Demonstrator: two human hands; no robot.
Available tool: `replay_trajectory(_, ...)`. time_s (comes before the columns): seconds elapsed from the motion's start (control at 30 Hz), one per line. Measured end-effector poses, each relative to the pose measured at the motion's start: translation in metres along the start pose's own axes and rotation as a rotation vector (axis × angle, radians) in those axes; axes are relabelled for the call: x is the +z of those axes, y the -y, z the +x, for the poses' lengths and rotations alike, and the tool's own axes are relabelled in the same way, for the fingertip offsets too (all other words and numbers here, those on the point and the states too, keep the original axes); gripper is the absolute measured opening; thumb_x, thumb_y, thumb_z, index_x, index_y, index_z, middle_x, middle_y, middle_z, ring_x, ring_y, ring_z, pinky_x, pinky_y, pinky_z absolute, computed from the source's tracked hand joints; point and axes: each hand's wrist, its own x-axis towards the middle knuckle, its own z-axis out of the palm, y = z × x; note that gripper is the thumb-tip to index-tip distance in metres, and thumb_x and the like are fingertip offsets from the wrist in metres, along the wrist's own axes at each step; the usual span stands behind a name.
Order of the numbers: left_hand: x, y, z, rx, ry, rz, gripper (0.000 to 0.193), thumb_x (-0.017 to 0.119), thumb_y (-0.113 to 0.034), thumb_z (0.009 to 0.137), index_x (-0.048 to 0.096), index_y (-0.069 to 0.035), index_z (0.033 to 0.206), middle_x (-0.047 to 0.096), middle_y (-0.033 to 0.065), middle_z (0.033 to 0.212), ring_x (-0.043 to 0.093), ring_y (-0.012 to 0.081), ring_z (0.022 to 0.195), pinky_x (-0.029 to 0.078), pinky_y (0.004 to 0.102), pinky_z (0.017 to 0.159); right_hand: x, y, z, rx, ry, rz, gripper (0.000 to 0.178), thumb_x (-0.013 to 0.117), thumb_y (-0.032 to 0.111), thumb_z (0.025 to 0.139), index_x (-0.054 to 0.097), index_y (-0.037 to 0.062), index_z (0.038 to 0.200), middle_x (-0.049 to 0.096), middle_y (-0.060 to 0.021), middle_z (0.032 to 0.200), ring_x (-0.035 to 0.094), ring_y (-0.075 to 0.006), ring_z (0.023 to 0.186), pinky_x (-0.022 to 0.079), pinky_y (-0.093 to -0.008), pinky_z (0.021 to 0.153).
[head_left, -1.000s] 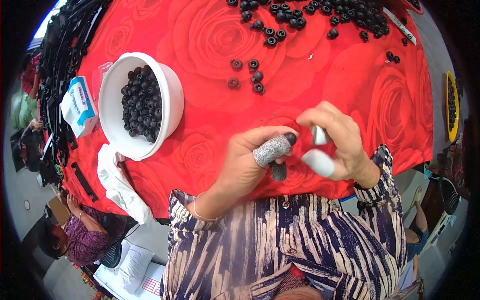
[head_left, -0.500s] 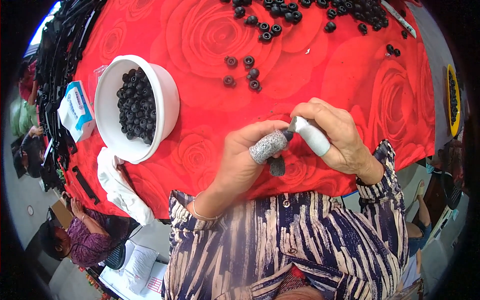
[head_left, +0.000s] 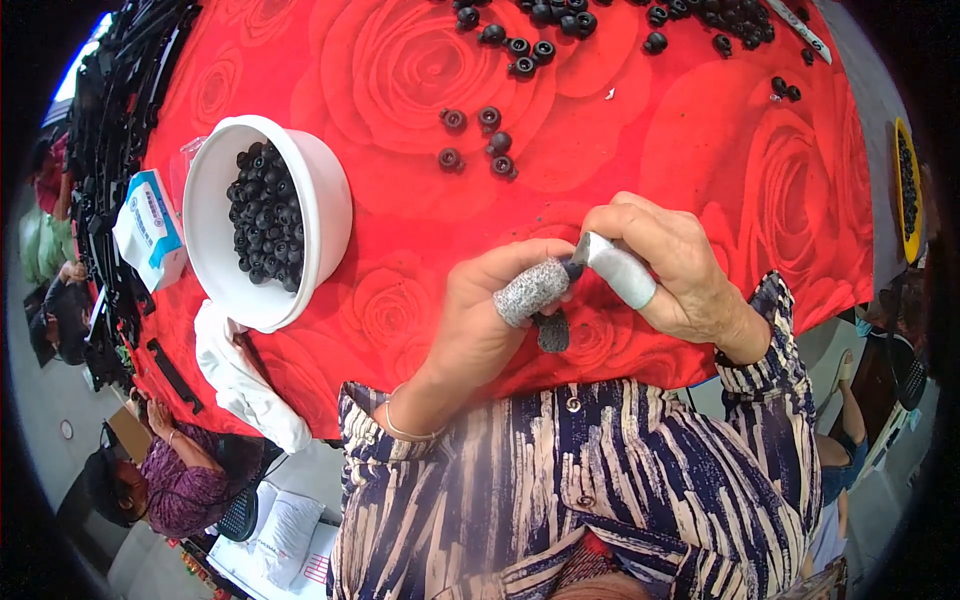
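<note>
My left hand [head_left: 475, 305] pinches a small black part [head_left: 572, 270], mostly hidden by the fingers. Grey speckled covers wrap its thumb and a fingertip. My right hand [head_left: 668, 270], with a white cover on the thumb, is closed beside it, holding a small grey metal blade [head_left: 583, 250] against the black part. Only a short piece of the blade shows. Several loose round black parts [head_left: 501, 143] lie on the red cloth beyond my hands. To the left, a white bowl [head_left: 335, 205] holds many similar black parts [head_left: 266, 220].
A rose-patterned red cloth [head_left: 420, 215] covers the table. A larger pile of black parts [head_left: 735, 20] lies at the far edge. At left are a white-and-blue packet [head_left: 148, 232], a white cloth [head_left: 240, 380] and long black strips [head_left: 120, 110]. Another person [head_left: 175, 465] sits lower left.
The bowl and loose parts sit slightly shifted in the picture as the view moves a little. Both hands keep nearly the same grip, with the blade still at the black part.
</note>
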Motion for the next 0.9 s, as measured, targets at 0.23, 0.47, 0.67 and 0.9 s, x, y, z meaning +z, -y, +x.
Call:
replay_trajectory(0.23,-0.003,0.003,-0.002,-0.027,-0.002,-0.068,0.026,0.059,-0.008,0.087,0.059,0.003,0.111,0.062,0.0058,0.088,0.055,0.0092,0.076,0.044,0.0223,0.069,-0.001,0.001,0.0,0.059,0.033,-0.035,0.02,0.061,0.011,0.079,0.055,0.002,0.095,0.054,-0.0137,0.076,0.057,-0.0325,0.067,0.044,-0.038,0.055)
replay_trajectory(0.47,-0.002,0.0,-0.002,-0.071,0.001,-0.136,0.026,0.058,-0.008,0.087,0.059,0.004,0.11,0.062,0.0063,0.089,0.055,0.0099,0.076,0.044,0.0225,0.069,0.001,-0.003,0.002,-0.029,0.022,-0.016,0.016,0.059,0.005,0.081,0.054,-0.0019,0.094,0.053,-0.0112,0.072,0.054,-0.0256,0.06,0.041,-0.0327,0.052)
replay_trajectory(0.67,0.0,-0.001,-0.004,-0.116,-0.049,-0.163,0.025,0.058,-0.009,0.087,0.059,0.004,0.108,0.06,0.0046,0.084,0.052,0.0084,0.071,0.041,0.0196,0.064,0.003,-0.004,0.0,-0.036,0.13,0.054,0.02,0.063,0.012,0.078,0.055,0.0011,0.093,0.053,-0.0116,0.075,0.057,-0.0299,0.063,0.045,-0.0373,0.052)
replay_trajectory(0.9,0.0,-0.003,0.003,-0.165,-0.044,-0.226,0.023,0.057,-0.012,0.088,0.059,0.004,0.105,0.056,0.0023,0.079,0.048,0.0082,0.066,0.039,0.0192,0.06,-0.005,0.003,0.0,-0.072,0.061,0.114,0.03,0.068,0.007,0.073,0.057,-0.0034,0.099,0.057,-0.0091,0.071,0.052,-0.0186,0.057,0.04,-0.0293,0.049)
